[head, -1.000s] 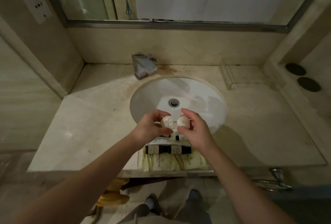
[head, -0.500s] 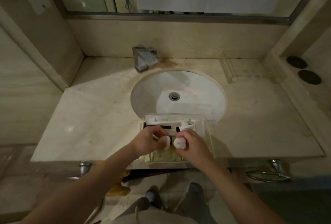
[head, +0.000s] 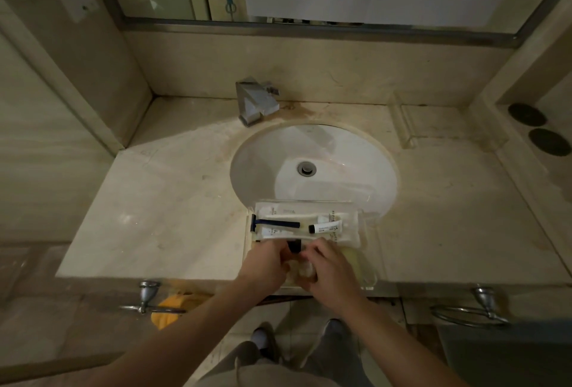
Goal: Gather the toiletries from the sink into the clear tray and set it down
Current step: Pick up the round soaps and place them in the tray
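Note:
The clear tray (head: 365,222) sits on the counter's front edge, just below the white sink basin (head: 312,167). In its far half lie a blue razor (head: 275,223), a small white tube (head: 326,227) and white packets. My left hand (head: 266,262) and my right hand (head: 332,269) are low in the tray's near half, fingers curled around small round white soaps (head: 305,270) that are mostly hidden between them. A black-capped item (head: 294,245) shows just above my fingers.
A chrome faucet (head: 257,101) stands behind the basin. A second clear tray (head: 405,126) rests at the back right, near two dark round discs (head: 537,126). Towel holders (head: 148,297) hang below the counter edge. The basin holds nothing.
Both hands carried the round soaps from over the basin down and toward me into the tray's near half. The camera view shifted slightly downward.

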